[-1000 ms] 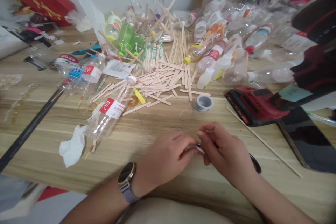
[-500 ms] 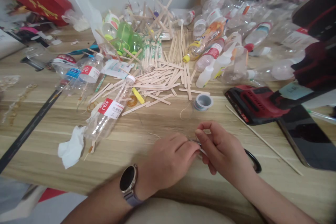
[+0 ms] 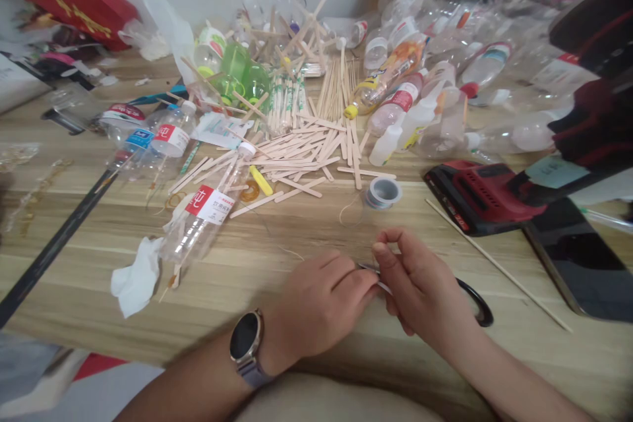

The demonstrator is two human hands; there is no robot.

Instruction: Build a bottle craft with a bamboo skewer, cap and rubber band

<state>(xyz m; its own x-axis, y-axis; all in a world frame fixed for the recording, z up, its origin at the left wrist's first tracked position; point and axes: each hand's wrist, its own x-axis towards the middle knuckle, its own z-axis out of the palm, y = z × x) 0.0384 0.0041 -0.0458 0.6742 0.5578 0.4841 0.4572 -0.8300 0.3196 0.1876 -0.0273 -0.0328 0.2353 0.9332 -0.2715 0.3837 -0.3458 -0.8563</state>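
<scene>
My left hand (image 3: 329, 306), with a watch (image 3: 246, 337) on its wrist, is closed, fingers curled down at a thin white strip (image 3: 384, 287) that shows between the hands. Close beside it, my right hand (image 3: 420, 283) pinches thumb against forefinger; a fine thread-like line seems to hang from the pinch. Beneath the right hand are scissors, their black handle (image 3: 479, 303) showing on its right and a bit of blade on its left. A fine thread (image 3: 291, 252) lies on the table beyond the left hand. Behind the hands stands a small grey spool (image 3: 384, 192).
Loose wooden craft sticks (image 3: 297, 155) are heaped mid-table. Several plastic bottles lie behind them; a labelled bottle (image 3: 208, 211) and a crumpled tissue (image 3: 136, 277) are at left. On the right are a red-and-black power tool (image 3: 494, 198), a phone (image 3: 583, 270) and a thin wooden skewer (image 3: 494, 264).
Both hands stay almost in place. The right hand has shifted slightly and opened a small gap from the left, so more of the white strip and blade shows.
</scene>
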